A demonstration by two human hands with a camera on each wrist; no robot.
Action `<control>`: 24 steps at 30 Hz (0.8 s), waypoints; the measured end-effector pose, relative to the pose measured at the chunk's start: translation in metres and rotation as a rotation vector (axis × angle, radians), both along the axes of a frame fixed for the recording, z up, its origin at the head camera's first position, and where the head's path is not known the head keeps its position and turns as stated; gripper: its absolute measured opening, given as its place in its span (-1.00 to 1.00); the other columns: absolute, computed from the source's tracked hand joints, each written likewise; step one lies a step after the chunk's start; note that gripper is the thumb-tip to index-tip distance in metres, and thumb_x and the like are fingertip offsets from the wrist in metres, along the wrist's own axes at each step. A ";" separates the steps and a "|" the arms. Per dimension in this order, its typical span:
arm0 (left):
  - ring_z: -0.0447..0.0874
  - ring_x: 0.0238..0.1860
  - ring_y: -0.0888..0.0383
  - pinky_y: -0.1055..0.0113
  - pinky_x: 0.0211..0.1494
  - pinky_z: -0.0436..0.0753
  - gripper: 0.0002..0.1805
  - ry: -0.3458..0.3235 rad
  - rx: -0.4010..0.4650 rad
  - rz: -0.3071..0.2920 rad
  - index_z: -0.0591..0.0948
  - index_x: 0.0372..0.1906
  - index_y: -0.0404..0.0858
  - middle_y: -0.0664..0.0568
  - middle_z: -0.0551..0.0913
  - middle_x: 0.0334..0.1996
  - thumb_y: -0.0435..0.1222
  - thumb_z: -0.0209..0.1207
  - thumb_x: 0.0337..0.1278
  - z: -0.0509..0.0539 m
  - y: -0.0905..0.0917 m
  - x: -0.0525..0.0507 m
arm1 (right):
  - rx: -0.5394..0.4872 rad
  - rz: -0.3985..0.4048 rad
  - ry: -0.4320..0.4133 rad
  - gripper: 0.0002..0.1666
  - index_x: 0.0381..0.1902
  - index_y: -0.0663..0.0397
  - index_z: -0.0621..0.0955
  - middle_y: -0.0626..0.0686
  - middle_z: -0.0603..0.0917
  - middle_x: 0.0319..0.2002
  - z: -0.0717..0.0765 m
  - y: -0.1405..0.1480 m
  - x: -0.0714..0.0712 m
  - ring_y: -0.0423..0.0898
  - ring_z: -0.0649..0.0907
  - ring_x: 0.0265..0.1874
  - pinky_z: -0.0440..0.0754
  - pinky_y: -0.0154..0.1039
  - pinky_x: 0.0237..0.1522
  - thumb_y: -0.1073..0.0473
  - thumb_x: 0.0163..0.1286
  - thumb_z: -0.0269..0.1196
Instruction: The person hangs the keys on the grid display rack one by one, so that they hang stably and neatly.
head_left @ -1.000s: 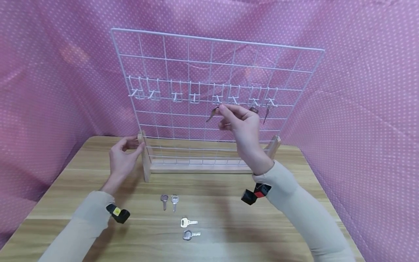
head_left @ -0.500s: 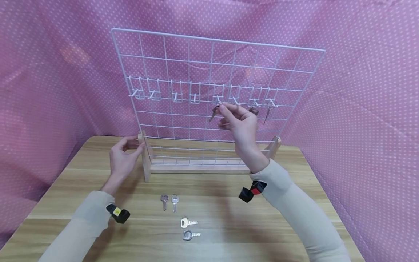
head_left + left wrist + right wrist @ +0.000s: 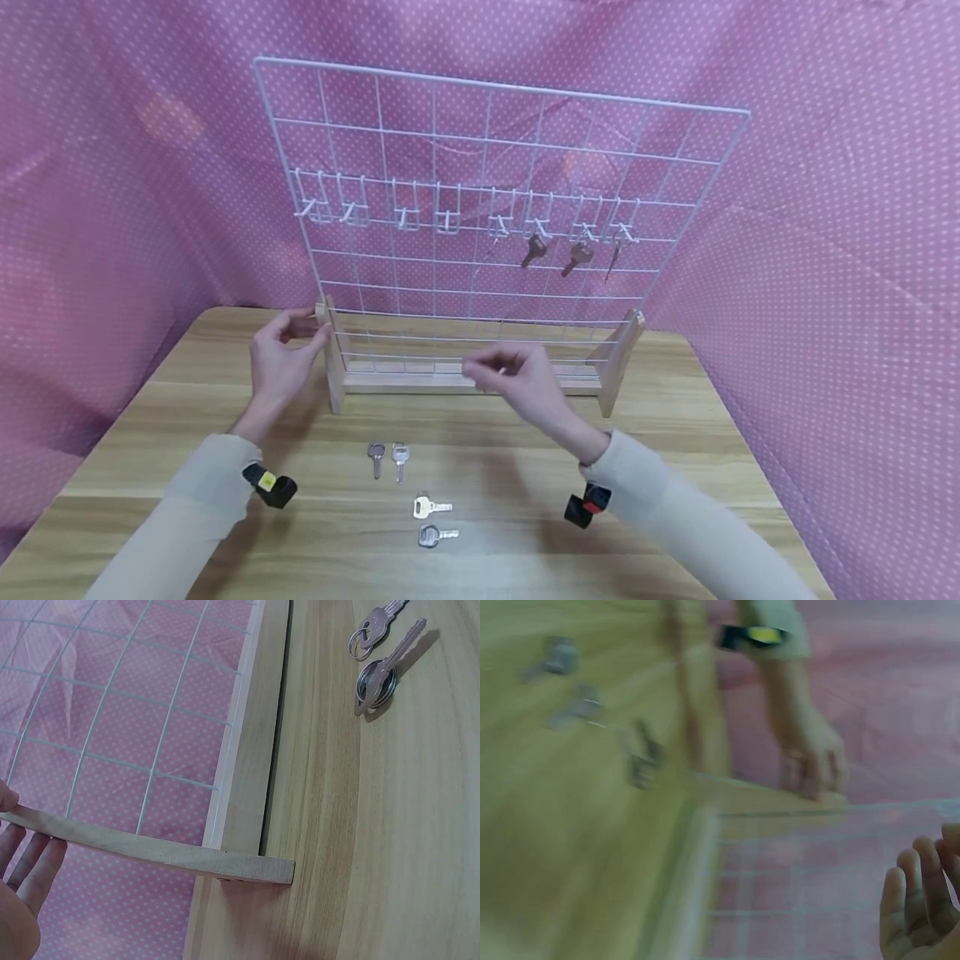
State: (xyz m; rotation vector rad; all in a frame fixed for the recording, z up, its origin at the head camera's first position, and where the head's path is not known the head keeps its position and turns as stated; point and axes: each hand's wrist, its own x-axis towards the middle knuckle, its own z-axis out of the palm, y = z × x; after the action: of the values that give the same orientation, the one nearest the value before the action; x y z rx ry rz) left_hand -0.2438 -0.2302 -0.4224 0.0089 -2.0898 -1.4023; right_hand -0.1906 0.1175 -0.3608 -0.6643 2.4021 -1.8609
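Observation:
My left hand (image 3: 283, 354) pinches the top of the wooden side post (image 3: 333, 367) of a white wire grid rack (image 3: 465, 287). In the left wrist view, thumb and fingers lie on either side of that post (image 3: 172, 851). The right hand (image 3: 521, 379), low before the grid, holds nothing; its fingers (image 3: 926, 874) look nearly straight in the right wrist view. Several white hooks line the grid. Keys hang from right-side hooks: one dark key (image 3: 534, 250), another dark key (image 3: 577, 257) and an edge-on key (image 3: 613, 260). A thin, faint key shape (image 3: 486, 258) hangs left of them.
On the wooden table (image 3: 510, 567) lie a dark key (image 3: 377, 458), a silver key (image 3: 400, 460), a bright key (image 3: 431, 507) and a grey key (image 3: 437, 536). Pink dotted cloth (image 3: 825, 250) surrounds the table behind and at the sides. The right wrist view is blurred.
The right hand has let go of a key at the middle hook and moved down, away from the hooks. Hanging keys behind it now show. My left hand keeps its hold.

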 end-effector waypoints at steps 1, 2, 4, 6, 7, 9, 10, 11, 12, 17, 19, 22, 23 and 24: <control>0.59 -0.34 0.66 0.57 -0.04 0.52 -0.69 0.000 -0.003 0.002 0.72 0.03 -0.39 0.71 0.61 -0.38 -0.40 0.43 0.21 0.000 0.000 0.000 | 0.038 0.026 -0.013 -0.76 -0.04 0.21 0.77 0.24 0.83 -0.20 -0.008 -0.001 0.003 -0.12 0.73 -0.40 0.71 -0.37 -0.32 0.20 0.41 0.41; 0.59 -0.33 0.67 0.58 -0.04 0.50 -0.69 0.001 -0.005 0.003 0.72 0.03 -0.39 0.71 0.61 -0.38 -0.40 0.43 0.21 0.000 0.000 0.000 | 0.067 0.051 -0.027 -0.77 -0.05 0.21 0.78 0.25 0.83 -0.21 -0.015 -0.002 0.006 -0.09 0.72 -0.40 0.69 -0.37 -0.36 0.20 0.40 0.42; 0.59 -0.33 0.67 0.61 -0.05 0.47 -0.69 0.002 -0.012 0.005 0.72 0.03 -0.39 0.72 0.60 -0.38 -0.38 0.43 0.22 0.000 0.000 0.000 | 0.113 0.090 -0.048 -0.77 -0.07 0.20 0.79 0.24 0.83 -0.23 -0.029 -0.003 0.012 -0.10 0.71 -0.42 0.65 -0.40 -0.40 0.20 0.38 0.43; 0.58 -0.32 0.66 0.62 -0.05 0.46 -0.69 0.004 -0.017 0.006 0.72 0.04 -0.38 0.72 0.60 -0.37 -0.38 0.43 0.22 0.000 0.000 0.000 | 0.150 0.117 -0.073 -0.78 -0.09 0.19 0.79 0.20 0.84 -0.23 -0.043 -0.005 0.017 -0.14 0.70 -0.43 0.64 -0.41 -0.40 0.20 0.37 0.45; 0.59 -0.32 0.66 0.62 -0.05 0.46 -0.69 0.005 -0.018 0.006 0.72 0.04 -0.38 0.71 0.60 -0.37 -0.37 0.43 0.22 0.000 0.000 0.000 | 0.171 0.129 -0.082 -0.78 -0.10 0.18 0.80 0.18 0.84 -0.23 -0.049 -0.006 0.019 -0.17 0.68 -0.44 0.64 -0.42 -0.40 0.19 0.36 0.45; 0.59 -0.32 0.65 0.62 -0.05 0.47 -0.69 0.004 -0.019 0.006 0.72 0.03 -0.38 0.71 0.60 -0.37 -0.37 0.43 0.22 0.000 0.000 0.001 | 0.199 0.152 -0.116 -0.78 -0.11 0.17 0.80 0.16 0.85 -0.23 -0.061 -0.007 0.025 -0.23 0.66 -0.45 0.62 -0.45 -0.40 0.18 0.35 0.46; 0.59 -0.32 0.65 0.62 -0.05 0.47 -0.69 0.003 -0.019 0.006 0.72 0.03 -0.38 0.71 0.60 -0.37 -0.37 0.44 0.22 0.000 0.000 0.001 | 0.215 0.166 -0.129 -0.79 -0.12 0.17 0.80 0.16 0.85 -0.22 -0.066 -0.008 0.028 -0.24 0.66 -0.45 0.63 -0.46 -0.39 0.18 0.34 0.47; 0.59 -0.32 0.65 0.61 -0.05 0.46 -0.69 0.002 -0.019 0.007 0.73 0.03 -0.37 0.70 0.60 -0.37 -0.37 0.44 0.22 0.000 0.000 0.001 | 0.234 0.179 -0.135 -0.79 -0.13 0.16 0.81 0.15 0.85 -0.22 -0.072 -0.009 0.031 -0.24 0.66 -0.45 0.63 -0.46 -0.39 0.17 0.34 0.47; 0.58 -0.33 0.65 0.62 -0.05 0.46 -0.70 0.002 -0.018 0.007 0.73 0.02 -0.37 0.70 0.60 -0.37 -0.37 0.44 0.21 0.000 -0.001 0.001 | 0.260 0.190 -0.139 -0.81 -0.15 0.12 0.81 0.12 0.86 -0.23 -0.077 -0.009 0.034 -0.26 0.65 -0.46 0.62 -0.46 -0.39 0.16 0.34 0.48; 0.60 -0.32 0.64 0.64 -0.05 0.49 -0.70 0.005 -0.016 0.002 0.73 0.03 -0.37 0.68 0.60 -0.36 -0.37 0.44 0.21 0.000 0.000 0.000 | 0.369 0.264 -0.117 -0.85 -0.21 0.04 0.83 -0.01 0.86 -0.29 -0.099 -0.013 0.050 -0.34 0.65 -0.47 0.64 -0.46 -0.36 0.15 0.28 0.53; 0.60 -0.32 0.64 0.65 -0.04 0.50 -0.69 0.003 -0.013 0.000 0.73 0.03 -0.37 0.67 0.60 -0.36 -0.38 0.44 0.21 0.000 0.000 0.000 | 0.405 0.299 -0.104 -0.86 -0.24 0.04 0.83 -0.04 0.85 -0.33 -0.105 -0.015 0.056 -0.40 0.64 -0.48 0.64 -0.47 -0.34 0.16 0.26 0.55; 0.61 -0.33 0.64 0.65 -0.03 0.52 -0.69 0.000 -0.007 0.003 0.73 0.03 -0.37 0.67 0.60 -0.36 -0.39 0.44 0.20 0.000 0.000 0.000 | 0.476 0.332 -0.060 -0.88 -0.28 0.00 0.83 -0.12 0.84 -0.37 -0.109 -0.020 0.062 -0.50 0.63 -0.48 0.63 -0.52 -0.31 0.15 0.25 0.56; 0.61 -0.33 0.65 0.66 -0.04 0.52 -0.69 0.001 -0.007 0.005 0.73 0.03 -0.37 0.68 0.60 -0.36 -0.39 0.44 0.20 0.000 0.000 0.000 | 0.512 0.337 -0.036 -0.89 -0.29 -0.03 0.83 -0.16 0.84 -0.38 -0.109 -0.021 0.063 -0.52 0.62 -0.49 0.61 -0.54 -0.30 0.13 0.25 0.56; 0.61 -0.33 0.64 0.66 -0.04 0.52 -0.69 -0.001 -0.007 0.004 0.73 0.04 -0.37 0.67 0.60 -0.36 -0.39 0.44 0.20 0.001 0.000 0.001 | 0.550 0.341 -0.014 -0.90 -0.29 -0.07 0.83 -0.20 0.83 -0.39 -0.109 -0.023 0.064 -0.54 0.62 -0.48 0.59 -0.55 -0.28 0.11 0.26 0.56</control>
State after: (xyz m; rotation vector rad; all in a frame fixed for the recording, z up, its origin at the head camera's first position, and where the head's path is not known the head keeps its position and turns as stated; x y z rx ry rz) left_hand -0.2432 -0.2302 -0.4218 0.0113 -2.0948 -1.3927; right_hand -0.1264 0.0949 -0.4701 -0.9155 2.4265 -1.0109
